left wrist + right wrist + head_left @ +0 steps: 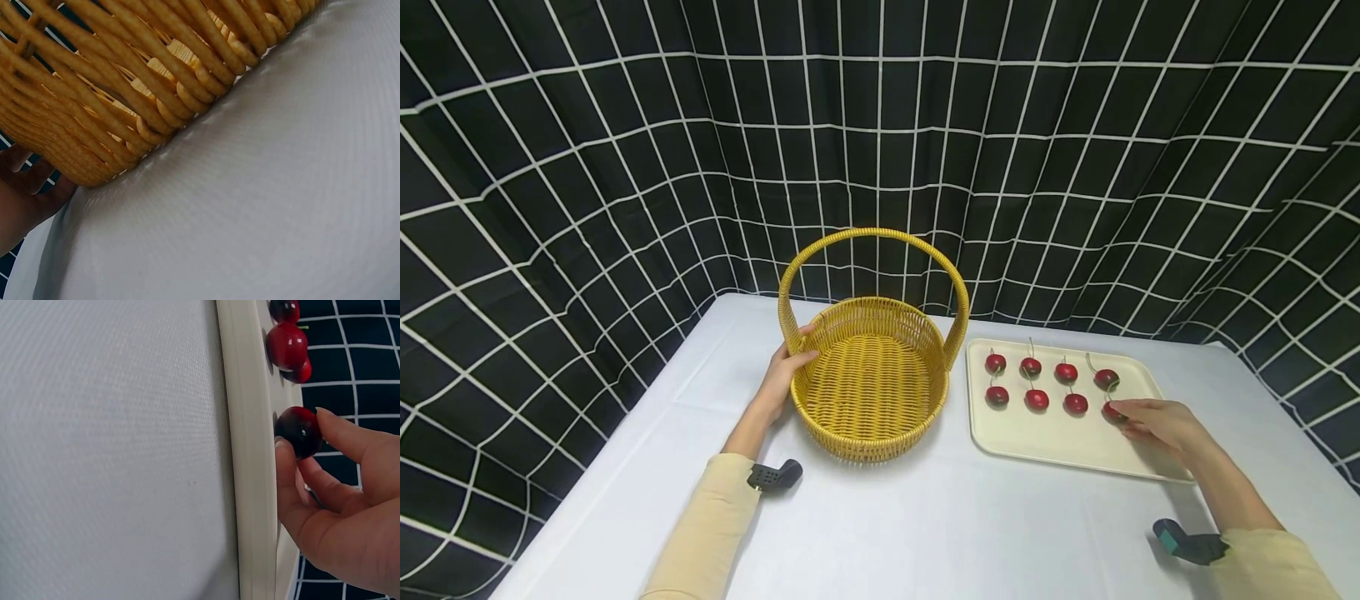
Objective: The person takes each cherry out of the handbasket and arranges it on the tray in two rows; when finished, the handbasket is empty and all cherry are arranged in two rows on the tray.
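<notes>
A yellow woven basket (867, 443) with a tall arched handle stands on the table. My left hand (780, 377) grips its left side by the foot of the handle, with the thumb over the rim; the left wrist view shows the fingers (28, 181) against the outer weave. On the right, a cream tray (1052, 442) bears several red cherries (1037, 400) with stems, in two rows. My right hand (1165, 427) pinches the rightmost cherry (299, 432) of the front row between thumb and fingers, low over the tray.
A white cloth (985, 517) covers the table. Behind and at both sides hangs a black curtain (880, 150) with a white grid. A dark device is strapped to each wrist, over cream sleeves (707, 525).
</notes>
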The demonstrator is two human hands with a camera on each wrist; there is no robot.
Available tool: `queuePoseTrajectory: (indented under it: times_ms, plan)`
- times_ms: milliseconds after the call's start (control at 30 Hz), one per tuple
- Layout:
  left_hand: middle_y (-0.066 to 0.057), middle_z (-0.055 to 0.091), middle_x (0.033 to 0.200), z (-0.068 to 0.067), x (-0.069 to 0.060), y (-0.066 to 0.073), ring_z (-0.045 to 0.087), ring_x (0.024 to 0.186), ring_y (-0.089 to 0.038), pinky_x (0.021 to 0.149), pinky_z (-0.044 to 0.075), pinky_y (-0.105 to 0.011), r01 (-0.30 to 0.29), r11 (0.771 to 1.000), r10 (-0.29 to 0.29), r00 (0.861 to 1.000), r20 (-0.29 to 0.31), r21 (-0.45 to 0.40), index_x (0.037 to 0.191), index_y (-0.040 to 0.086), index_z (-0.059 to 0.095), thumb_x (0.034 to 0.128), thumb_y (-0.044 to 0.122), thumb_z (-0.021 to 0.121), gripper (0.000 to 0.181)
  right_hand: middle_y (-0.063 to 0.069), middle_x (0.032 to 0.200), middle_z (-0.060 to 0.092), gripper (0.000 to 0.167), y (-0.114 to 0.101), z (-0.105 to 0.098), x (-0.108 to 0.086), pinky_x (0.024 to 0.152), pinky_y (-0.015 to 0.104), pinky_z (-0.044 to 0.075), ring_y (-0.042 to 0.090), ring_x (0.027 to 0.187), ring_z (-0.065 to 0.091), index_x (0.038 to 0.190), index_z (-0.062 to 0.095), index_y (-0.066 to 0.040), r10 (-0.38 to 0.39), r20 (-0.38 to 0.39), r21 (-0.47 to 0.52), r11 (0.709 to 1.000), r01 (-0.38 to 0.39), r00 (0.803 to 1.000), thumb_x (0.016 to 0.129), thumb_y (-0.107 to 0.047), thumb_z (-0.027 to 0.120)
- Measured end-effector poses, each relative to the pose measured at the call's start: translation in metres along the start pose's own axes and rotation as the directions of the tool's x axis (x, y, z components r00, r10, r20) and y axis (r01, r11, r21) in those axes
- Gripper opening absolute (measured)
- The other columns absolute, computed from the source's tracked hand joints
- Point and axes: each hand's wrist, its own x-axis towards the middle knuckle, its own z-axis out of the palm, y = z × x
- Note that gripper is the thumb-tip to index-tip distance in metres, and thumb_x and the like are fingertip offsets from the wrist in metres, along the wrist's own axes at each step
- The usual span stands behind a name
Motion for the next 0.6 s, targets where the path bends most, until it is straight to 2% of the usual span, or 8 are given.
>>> queuePoseTrajectory:
  times_ms: [367, 600]
  plan:
    - [-0.011, 0.031, 0.15, -0.0008, -0.0008, -0.0001, 0.029, 0.135, -0.028, 0.112, 0.015, -0.044, 0.0, 1.0, 0.0, 1.0, 0.017, -0.004, 0.146, 0.016, 0.036, 0.0931, 0.016, 0.053, 0.055, 0.008, 0.09, 0.059, 0.086, 0.0029, 0.0005, 0.0008, 0.064, 0.017, 0.051, 0.007, 0.069, 0.058, 0.137, 0.029, 0.018, 0.008, -0.027, 0.0, 1.0, -0.008, 1.0, 0.087, -0.041, 0.067]
    - [-0.008, 0.031, 0.151, -0.0002, -0.0003, -0.0003, 0.027, 0.137, -0.025, 0.112, 0.014, -0.042, -0.02, 1.0, 0.02, 1.0, 0.005, -0.013, 0.144, 0.013, 0.039, 0.0921, 0.013, 0.053, 0.053, 0.011, 0.091, 0.058, 0.077, 0.0054, 0.0006, 0.0017, 0.066, 0.02, 0.053, 0.006, 0.067, 0.06, 0.136, 0.028, 0.02, 0.027, -0.056, 0.024, 0.999, -0.025, 0.998, 0.092, -0.035, 0.06]
